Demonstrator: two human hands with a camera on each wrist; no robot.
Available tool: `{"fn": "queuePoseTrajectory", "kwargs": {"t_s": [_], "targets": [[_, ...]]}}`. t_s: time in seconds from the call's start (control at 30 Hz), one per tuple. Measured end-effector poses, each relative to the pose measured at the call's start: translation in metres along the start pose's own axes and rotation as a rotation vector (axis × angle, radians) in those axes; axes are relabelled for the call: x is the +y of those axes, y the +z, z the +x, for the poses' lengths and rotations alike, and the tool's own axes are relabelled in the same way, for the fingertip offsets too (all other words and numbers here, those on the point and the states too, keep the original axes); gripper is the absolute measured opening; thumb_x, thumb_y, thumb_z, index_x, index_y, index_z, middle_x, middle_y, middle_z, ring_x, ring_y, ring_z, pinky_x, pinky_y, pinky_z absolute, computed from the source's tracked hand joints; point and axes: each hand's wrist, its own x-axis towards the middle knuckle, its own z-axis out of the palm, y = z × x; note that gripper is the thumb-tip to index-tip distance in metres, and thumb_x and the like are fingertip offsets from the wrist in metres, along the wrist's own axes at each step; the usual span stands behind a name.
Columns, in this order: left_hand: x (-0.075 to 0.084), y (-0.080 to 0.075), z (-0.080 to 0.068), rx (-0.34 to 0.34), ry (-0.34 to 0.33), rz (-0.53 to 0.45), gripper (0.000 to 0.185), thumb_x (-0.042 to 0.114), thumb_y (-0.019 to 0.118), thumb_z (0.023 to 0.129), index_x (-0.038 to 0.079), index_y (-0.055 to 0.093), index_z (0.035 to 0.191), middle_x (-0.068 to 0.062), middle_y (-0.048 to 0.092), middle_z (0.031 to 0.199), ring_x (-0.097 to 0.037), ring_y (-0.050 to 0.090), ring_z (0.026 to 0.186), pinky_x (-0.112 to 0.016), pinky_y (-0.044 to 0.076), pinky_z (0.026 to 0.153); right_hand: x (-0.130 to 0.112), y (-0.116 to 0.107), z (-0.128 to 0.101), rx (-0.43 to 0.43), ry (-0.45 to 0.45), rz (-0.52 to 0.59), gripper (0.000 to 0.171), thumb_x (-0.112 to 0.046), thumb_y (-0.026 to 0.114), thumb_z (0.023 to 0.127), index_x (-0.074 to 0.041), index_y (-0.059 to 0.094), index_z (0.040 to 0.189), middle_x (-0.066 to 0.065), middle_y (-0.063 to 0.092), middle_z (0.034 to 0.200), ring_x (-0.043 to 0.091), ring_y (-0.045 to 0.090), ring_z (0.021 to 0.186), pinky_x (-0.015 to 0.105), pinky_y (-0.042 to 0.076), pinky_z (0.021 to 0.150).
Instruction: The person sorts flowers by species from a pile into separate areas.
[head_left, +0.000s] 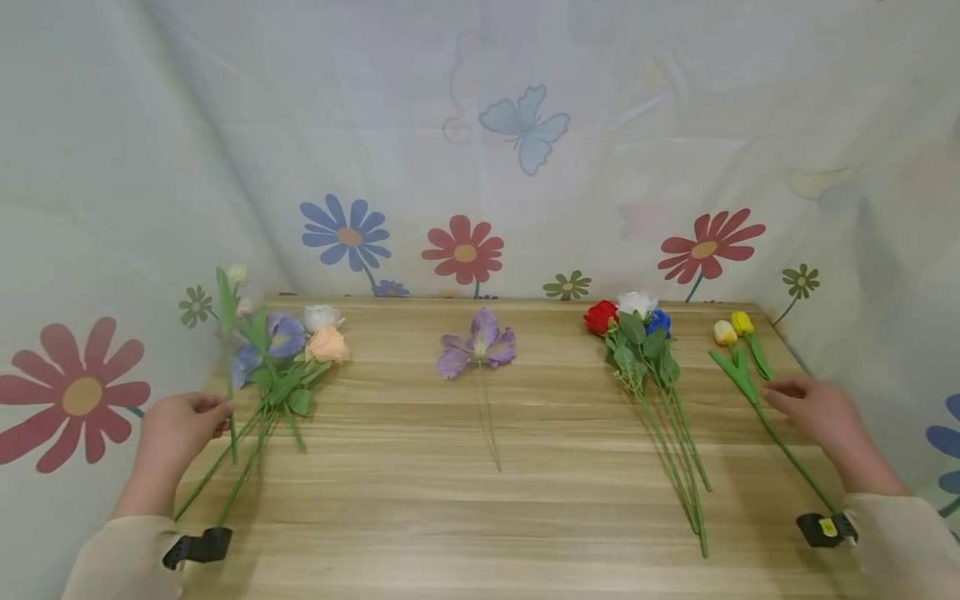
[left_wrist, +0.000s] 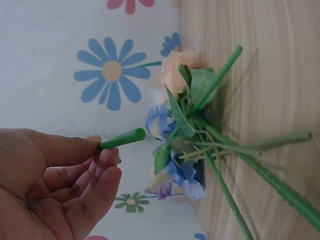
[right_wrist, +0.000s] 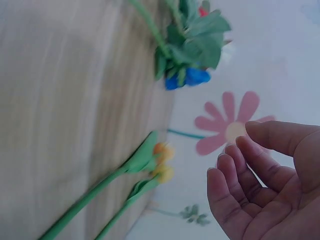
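Between thumb and fingers, my left hand (head_left: 183, 425) pinches the green stem (left_wrist: 122, 139) of a white tulip (head_left: 237, 275), held upright at the table's left edge. Beside it lies a bunch with blue-purple flowers (head_left: 285, 335), a peach rose (head_left: 327, 343) and a white rose (head_left: 322, 317), their stems crossing toward me. My right hand (head_left: 813, 412) holds nothing; its fingers are loosely bent. It hovers by two tulips, a yellow one (head_left: 742, 322) and a pale yellow one (head_left: 724, 333), lying at the right side of the table.
A single purple flower (head_left: 480, 343) lies mid-table. To its right is a bunch with a red rose (head_left: 602, 317), a white rose (head_left: 637, 304) and a blue rose (head_left: 659, 323). A printed curtain (head_left: 420, 150) hangs behind the wooden table (head_left: 570, 517) and along both sides.
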Motion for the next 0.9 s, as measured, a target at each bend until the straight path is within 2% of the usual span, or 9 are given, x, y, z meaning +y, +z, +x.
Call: {"fn": "queuePoseTrajectory", "kwargs": {"t_s": [0.1,0.2,0.27,0.37,0.43,0.5,0.57,0.7,0.9], "targets": [[0.007,0.0,-0.004,0.035,0.039,0.007,0.043,0.024,0.058,0.104,-0.014,0.065,0.123,-0.013,0.077,0.079,-0.007,0.062,0.067,-0.04,0.055,0.069,-0.013,0.001,-0.003,0.009,-0.021,0.016,0.052,-0.03,0.051,0.108,0.015,0.054,0.133,0.042,0.058,0.128,0.048,0.068,0.101,0.045,0.062,0.074],[0.014,0.003,-0.007,0.068,0.077,-0.005,0.04,0.022,0.06,0.103,-0.014,0.066,0.121,-0.017,0.077,0.082,-0.004,0.061,0.065,-0.03,0.051,0.062,-0.024,0.003,-0.005,0.02,-0.033,0.008,0.05,-0.029,0.051,0.108,0.014,0.055,0.133,0.041,0.058,0.129,0.048,0.067,0.101,0.046,0.062,0.075],[0.019,0.006,-0.008,0.086,0.099,-0.014,0.038,0.02,0.061,0.103,-0.014,0.066,0.119,-0.022,0.076,0.086,-0.009,0.066,0.065,-0.032,0.053,0.061,-0.031,0.004,-0.006,0.028,-0.043,-0.004,0.049,-0.029,0.052,0.108,0.013,0.056,0.132,0.041,0.058,0.129,0.048,0.066,0.101,0.047,0.06,0.076],[0.026,0.011,-0.011,0.096,0.127,-0.029,0.037,0.019,0.061,0.103,-0.015,0.066,0.118,-0.029,0.075,0.095,-0.021,0.072,0.068,-0.036,0.056,0.06,-0.043,0.009,-0.006,0.048,-0.072,0.0,0.047,-0.028,0.053,0.107,0.012,0.059,0.13,0.039,0.06,0.127,0.046,0.066,0.102,0.039,0.058,0.072],[0.032,0.015,-0.012,0.095,0.147,-0.036,0.037,0.019,0.061,0.103,-0.014,0.067,0.117,-0.03,0.075,0.097,-0.027,0.074,0.073,-0.036,0.056,0.061,-0.051,0.012,-0.006,0.061,-0.098,0.025,0.046,-0.028,0.054,0.107,0.012,0.061,0.128,0.037,0.063,0.124,0.036,0.067,0.094,0.03,0.056,0.069],[0.038,0.018,-0.013,0.083,0.163,-0.055,0.037,0.02,0.06,0.103,-0.014,0.066,0.118,-0.03,0.074,0.1,-0.029,0.074,0.075,-0.031,0.054,0.059,-0.06,0.016,-0.006,0.065,-0.115,0.055,0.046,-0.029,0.056,0.106,0.012,0.062,0.127,0.036,0.065,0.122,0.023,0.066,0.088,0.02,0.052,0.066],[0.044,0.022,-0.014,0.075,0.184,-0.073,0.037,0.019,0.06,0.104,-0.015,0.066,0.118,-0.031,0.074,0.101,-0.029,0.073,0.077,-0.03,0.054,0.061,-0.069,0.02,-0.006,0.06,-0.126,0.085,0.047,-0.03,0.056,0.106,0.011,0.062,0.128,0.034,0.066,0.12,0.012,0.063,0.087,0.016,0.053,0.065],[0.059,0.03,-0.017,0.057,0.214,-0.109,0.034,0.017,0.059,0.104,-0.014,0.064,0.118,-0.031,0.072,0.104,-0.031,0.072,0.082,-0.035,0.056,0.066,-0.086,0.029,-0.006,0.044,-0.141,0.149,0.046,-0.031,0.056,0.106,0.008,0.062,0.131,0.03,0.067,0.12,0.007,0.062,0.088,0.014,0.054,0.067],[0.084,0.039,-0.023,0.041,0.257,-0.169,0.033,0.016,0.059,0.104,-0.012,0.062,0.12,-0.03,0.071,0.109,-0.034,0.072,0.089,-0.038,0.059,0.071,-0.115,0.042,-0.004,0.019,-0.183,0.253,0.042,-0.028,0.056,0.106,0.006,0.062,0.131,0.027,0.067,0.122,-0.008,0.056,0.083,0.013,0.054,0.072]]}}
